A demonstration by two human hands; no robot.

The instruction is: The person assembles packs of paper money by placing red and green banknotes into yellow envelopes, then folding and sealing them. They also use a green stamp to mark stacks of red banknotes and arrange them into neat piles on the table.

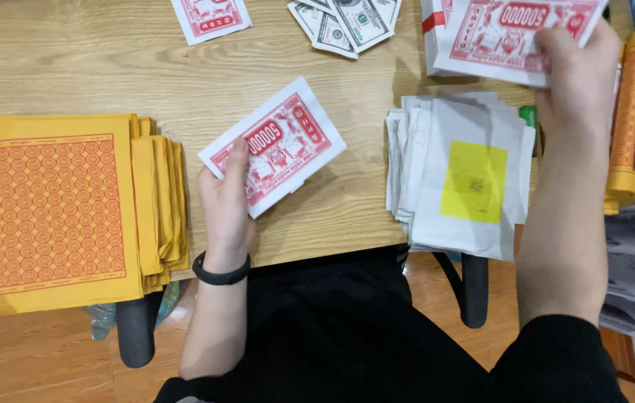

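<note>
Here the left hand pinches a red-printed note above the wooden table. The right hand grips a red note bundle.

Wooden table — yellow sheets, white envelopes, grey notes etc.

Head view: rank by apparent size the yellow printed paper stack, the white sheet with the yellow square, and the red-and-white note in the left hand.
1. Yellow printed paper stack
2. White sheet with the yellow square
3. Red-and-white note in the left hand
</note>
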